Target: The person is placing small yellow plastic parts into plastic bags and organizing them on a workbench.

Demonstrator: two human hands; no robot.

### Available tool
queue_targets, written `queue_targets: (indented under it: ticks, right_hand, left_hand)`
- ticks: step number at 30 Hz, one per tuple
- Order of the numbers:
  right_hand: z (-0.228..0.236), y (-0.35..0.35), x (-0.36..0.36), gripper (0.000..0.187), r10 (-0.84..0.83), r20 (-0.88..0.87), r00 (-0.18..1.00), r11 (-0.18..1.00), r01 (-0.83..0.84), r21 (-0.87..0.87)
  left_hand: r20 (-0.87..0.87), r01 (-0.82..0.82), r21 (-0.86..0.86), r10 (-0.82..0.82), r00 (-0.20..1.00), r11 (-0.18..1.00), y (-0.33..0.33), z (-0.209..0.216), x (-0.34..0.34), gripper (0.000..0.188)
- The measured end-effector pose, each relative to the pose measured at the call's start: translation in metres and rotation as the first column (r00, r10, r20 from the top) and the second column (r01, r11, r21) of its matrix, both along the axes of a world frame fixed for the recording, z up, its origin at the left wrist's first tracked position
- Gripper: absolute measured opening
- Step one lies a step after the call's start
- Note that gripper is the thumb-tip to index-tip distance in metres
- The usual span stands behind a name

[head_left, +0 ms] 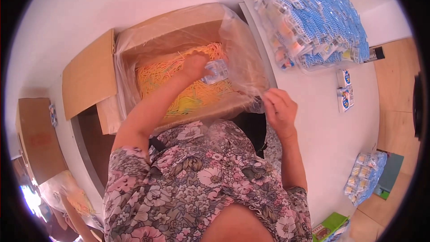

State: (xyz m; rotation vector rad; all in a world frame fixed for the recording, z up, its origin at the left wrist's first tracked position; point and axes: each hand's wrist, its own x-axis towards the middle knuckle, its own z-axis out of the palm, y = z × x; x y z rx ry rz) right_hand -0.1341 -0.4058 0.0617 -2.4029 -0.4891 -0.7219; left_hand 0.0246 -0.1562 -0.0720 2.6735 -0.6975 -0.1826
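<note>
My left hand (196, 66) reaches into a liner-covered cardboard box (174, 40), above a heap of thin yellow, orange and pink sticks (159, 78). Its fingers are curled, and a small clear packet with blue print (217, 71) shows at the thumb side, apparently gripped there. The fingertips are partly hidden. My right hand (281, 111) is just outside the box's right edge, by the clear plastic liner (244, 62). Its fingers are bent and drawn together; whether anything small is between them is hidden.
A big pile of blue-striped packets (322, 22) fills a clear tub on the white table (313, 139). Two small printed packs (345, 90) lie nearer. More packets (365, 177) and a green box (330, 227) sit at lower right. Another person's arm (76, 217) shows at lower left.
</note>
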Motion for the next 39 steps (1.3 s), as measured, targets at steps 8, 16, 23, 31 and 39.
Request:
queue_targets:
  ticks: [8,16,23,31,39]
  right_hand:
    - [-0.013,0.024,0.006,0.015,0.039,-0.125,0.991,0.999,-0.035,0.032]
    - [-0.015,0.034,0.031,0.018,0.078,-0.144,0.987,0.996,-0.07,0.06]
    - [-0.022,0.024,0.025,0.017,0.039,-0.202,0.979,0.996,-0.021,0.087]
    - [-0.026,0.018,0.022,0.016,-0.003,-0.188,0.982,0.991,0.028,0.133]
    - [-0.015,0.016,0.024,0.015,-0.011,-0.195,0.981,0.992,0.035,0.118]
  left_hand:
    - [-0.189,-0.181,0.027,0.182,0.965,0.983,-0.021,-0.025,0.016,0.045]
    - [-0.184,-0.214,-0.216,0.176,0.967,0.953,-0.019,-0.021,0.018,0.033]
    - [-0.419,-0.305,-0.276,0.172,0.892,0.911,-0.028,-0.014,0.011,0.026]
    - [-0.166,-0.15,-0.139,0.126,0.978,0.979,-0.037,-0.019,0.017,0.019]
    - [0.243,-0.013,-0.202,0.063,0.968,0.979,-0.024,-0.013,0.005,0.016]
